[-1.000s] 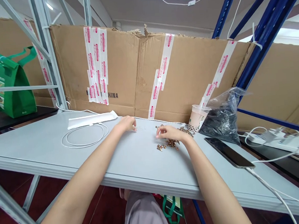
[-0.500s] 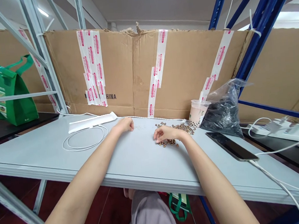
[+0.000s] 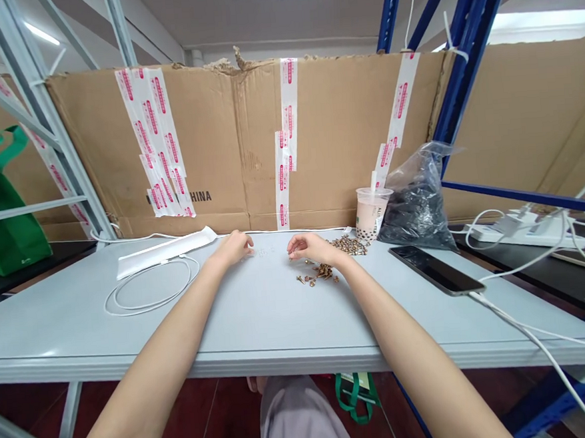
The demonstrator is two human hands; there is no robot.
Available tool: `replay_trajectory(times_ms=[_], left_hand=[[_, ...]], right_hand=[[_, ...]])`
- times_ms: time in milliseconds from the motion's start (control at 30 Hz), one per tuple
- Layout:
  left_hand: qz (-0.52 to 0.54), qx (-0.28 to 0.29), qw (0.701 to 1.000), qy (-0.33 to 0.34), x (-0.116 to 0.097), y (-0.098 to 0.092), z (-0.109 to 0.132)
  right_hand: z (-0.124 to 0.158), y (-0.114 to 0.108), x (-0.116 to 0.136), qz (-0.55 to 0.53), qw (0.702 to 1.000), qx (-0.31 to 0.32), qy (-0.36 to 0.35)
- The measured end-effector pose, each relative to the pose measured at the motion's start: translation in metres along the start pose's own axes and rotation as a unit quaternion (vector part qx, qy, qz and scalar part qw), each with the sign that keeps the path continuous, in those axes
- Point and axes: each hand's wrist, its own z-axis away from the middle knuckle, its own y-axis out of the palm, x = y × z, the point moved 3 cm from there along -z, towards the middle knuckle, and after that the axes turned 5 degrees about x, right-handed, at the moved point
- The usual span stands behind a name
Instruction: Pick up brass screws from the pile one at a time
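My left hand [image 3: 234, 247] rests low over the back middle of the table, its fingers curled together. Just right of its fingertips lie several tiny clear pieces [image 3: 265, 252], too small to identify. My right hand [image 3: 310, 247] is held above the table with thumb and fingers drawn together; whatever they hold is too small to make out. In front of this hand lies a loose pile of small brass-coloured screws [image 3: 322, 271]. Behind its wrist spreads a second heap of small brass-coloured metal parts [image 3: 349, 245].
A bubble tea cup [image 3: 370, 215] stands beside a clear bag of dark material [image 3: 415, 214]. Right of my arm lies a phone [image 3: 436, 270] with white cables. At left are a coiled white cable [image 3: 109, 305] and a folded white strip [image 3: 164, 252]. Cardboard [image 3: 211, 138] walls the back.
My right hand has moved back and off the screw pile, which shows more now. My left hand stays near the clear pieces. The view has turned slightly right.
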Motion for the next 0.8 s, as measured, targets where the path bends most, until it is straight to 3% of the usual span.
replay_trajectory(times_ms=[200,533,667,800], left_hand=[[0.011,0.01,0.999,0.038,-0.006,0.01,-0.001],[-0.009,-0.041,0.995,0.087,-0.018,0.009,-0.001],[0.14,-0.079,0.985,0.064,-0.028,0.0,-0.001],[0.364,-0.066,0.926,0.072,-0.046,-0.007,0.0]], right_hand=[[0.001,-0.001,0.003,0.042,0.999,-0.014,-0.008],[0.002,0.001,0.005,0.03,0.999,-0.024,-0.009],[0.002,-0.001,0.007,-0.023,0.993,-0.106,-0.046],[0.001,-0.001,0.011,-0.043,0.981,-0.172,-0.084]])
